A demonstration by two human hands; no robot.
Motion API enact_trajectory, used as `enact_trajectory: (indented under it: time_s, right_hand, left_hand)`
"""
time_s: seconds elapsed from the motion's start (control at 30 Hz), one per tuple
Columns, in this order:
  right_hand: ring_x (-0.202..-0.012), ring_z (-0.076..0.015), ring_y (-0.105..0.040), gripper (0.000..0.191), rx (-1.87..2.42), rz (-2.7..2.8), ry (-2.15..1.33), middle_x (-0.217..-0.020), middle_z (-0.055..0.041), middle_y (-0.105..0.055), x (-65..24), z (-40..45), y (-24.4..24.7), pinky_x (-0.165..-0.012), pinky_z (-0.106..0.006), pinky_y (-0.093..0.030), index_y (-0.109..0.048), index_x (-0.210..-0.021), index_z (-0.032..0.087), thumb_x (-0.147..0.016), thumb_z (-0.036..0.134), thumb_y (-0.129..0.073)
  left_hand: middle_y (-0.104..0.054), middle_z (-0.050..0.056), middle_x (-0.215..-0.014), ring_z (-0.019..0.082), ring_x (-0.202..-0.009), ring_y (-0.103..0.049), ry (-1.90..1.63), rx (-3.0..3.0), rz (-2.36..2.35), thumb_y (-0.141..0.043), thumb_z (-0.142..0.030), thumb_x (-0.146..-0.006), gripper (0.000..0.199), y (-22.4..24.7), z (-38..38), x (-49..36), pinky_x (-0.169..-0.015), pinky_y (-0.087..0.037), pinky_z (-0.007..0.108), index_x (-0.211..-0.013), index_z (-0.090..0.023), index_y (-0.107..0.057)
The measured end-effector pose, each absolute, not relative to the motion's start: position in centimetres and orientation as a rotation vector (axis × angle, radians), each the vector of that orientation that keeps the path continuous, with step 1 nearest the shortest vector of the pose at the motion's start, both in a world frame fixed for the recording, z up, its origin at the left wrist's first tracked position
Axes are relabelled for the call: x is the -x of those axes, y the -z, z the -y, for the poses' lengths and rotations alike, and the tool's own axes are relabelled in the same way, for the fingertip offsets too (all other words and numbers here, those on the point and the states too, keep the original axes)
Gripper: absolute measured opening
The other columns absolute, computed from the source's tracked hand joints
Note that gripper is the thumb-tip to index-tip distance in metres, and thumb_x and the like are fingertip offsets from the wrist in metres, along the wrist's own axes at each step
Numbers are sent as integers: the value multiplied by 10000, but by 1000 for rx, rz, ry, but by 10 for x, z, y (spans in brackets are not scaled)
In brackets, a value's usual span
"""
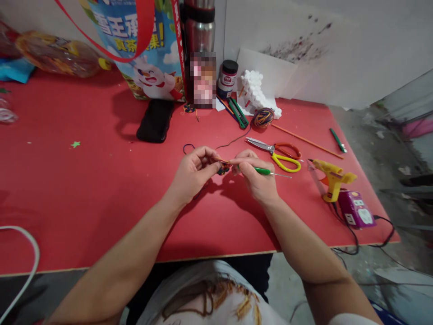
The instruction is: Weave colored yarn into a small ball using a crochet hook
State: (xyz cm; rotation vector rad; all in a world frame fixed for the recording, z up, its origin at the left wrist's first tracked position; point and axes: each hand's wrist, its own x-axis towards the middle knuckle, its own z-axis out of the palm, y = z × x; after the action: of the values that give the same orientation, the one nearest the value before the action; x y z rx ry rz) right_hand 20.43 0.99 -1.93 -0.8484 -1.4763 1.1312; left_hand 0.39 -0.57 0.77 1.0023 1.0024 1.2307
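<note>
My left hand [193,175] is closed, pinching a small piece of multicoloured crochet work [223,170] between thumb and fingers; most of the piece is hidden by the fingers. Closed around a green-handled crochet hook [263,171], my right hand [257,178] meets the left at the work. One thin metal end of the hook points right, past the hand, while its other end is hidden at the yarn. A dark strand of yarn [233,141] runs from near the hands back towards a multicoloured yarn ball [264,117].
Scissors [270,149] lie right of my hands on the red table [101,203]. Beyond them are an orange stick [307,141], a yellow glue gun [333,176] and a purple box [356,210] with cables. Behind stand a phone [155,121], green cutter [238,113], jar [228,79] and bag [152,49].
</note>
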Motion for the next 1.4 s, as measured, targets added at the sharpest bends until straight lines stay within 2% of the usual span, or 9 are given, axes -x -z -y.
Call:
enact_trajectory:
  time_s: [0.23, 0.4, 0.53, 0.63, 0.8, 0.93, 1.0, 1.17, 1.4]
  right_hand:
    - [-880, -194, -750, 182, 791, 1576, -1033, -922, -49, -807, -199, -8, 3, -840, -385, -633, -899, -1081, 296, -997, 403, -779]
    - [-902, -185, -742, 183, 804, 1561, -967, -942, -47, -805, -198, -8, -1, -850, -366, -615, -887, -1101, 288, -1002, 395, -775]
    - [-782, -155, -728, 213, 834, 1518, -994, -924, -38, -791, -197, -8, 0, -736, -319, -620, -865, -1059, 251, -986, 434, -783]
    - [-772, -148, -741, 232, 854, 1472, -1050, -961, -45, -809, -196, -8, -1, -728, -304, -637, -851, -1004, 230, -964, 453, -802]
    - [-706, -147, -766, 216, 867, 1448, -1127, -825, -20, -829, -197, -7, -3, -713, -294, -668, -858, -999, 221, -962, 428, -810]
    - [-833, -170, -799, 155, 848, 1545, -1023, -962, -53, -859, -199, -6, -4, -774, -319, -677, -866, -1002, 234, -981, 371, -797]
    - [-901, -184, -807, 122, 823, 1621, -926, -993, -59, -862, -199, -5, -4, -844, -344, -674, -863, -1013, 244, -990, 338, -790]
    - [-937, -185, -814, 107, 723, 1792, -663, -990, -53, -870, -197, -2, -4, -909, -347, -647, -851, -1055, 249, -1013, 232, -754]
    - [-857, -186, -790, 132, 888, 1746, -643, -914, -31, -863, -197, -4, -3, -851, -357, -633, -846, -1015, 263, -1038, 307, -724]
  left_hand:
    - [-764, 23, -942, 152, -905, -720, -1280, -1069, -942, -845, -226, -865, 158, -6, 6, 1, -857, -558, 286, -985, -204, -746]
    - [-792, 34, -970, 144, -906, -732, -1261, -1083, -905, -911, -238, -824, 244, -11, 7, 1, -844, -569, 268, -1000, -193, -749]
    - [-798, 46, -975, 156, -900, -741, -1260, -1097, -924, -919, -242, -808, 268, -14, 7, 1, -836, -588, 282, -1008, -186, -749]
    - [-788, 38, -963, 156, -892, -743, -1250, -1088, -914, -931, -246, -791, 286, -14, 6, 1, -842, -601, 286, -1006, -189, -751]
    - [-793, 46, -979, 170, -910, -749, -1246, -1103, -904, -916, -288, -833, 232, -11, 6, 3, -877, -602, 303, -1000, -207, -778]
    - [-772, 55, -990, 176, -877, -704, -1240, -1166, -975, -797, -445, -963, 215, -11, 6, 6, -800, -572, 307, -992, -231, -804]
    - [-736, 53, -952, 178, -834, -659, -1252, -1271, -1087, -791, -480, -964, 244, -11, 6, 6, -717, -539, 306, -959, -236, -798]
    - [-663, 39, -917, 206, -882, -629, -1305, -1546, -1239, -941, -372, -803, 263, -6, 4, 8, -695, -480, 313, -946, -235, -767]
    - [-697, 34, -905, 211, -836, -607, -1273, -1785, -1301, -762, -149, -855, 135, -7, 3, 9, -791, -438, 356, -947, -246, -742]
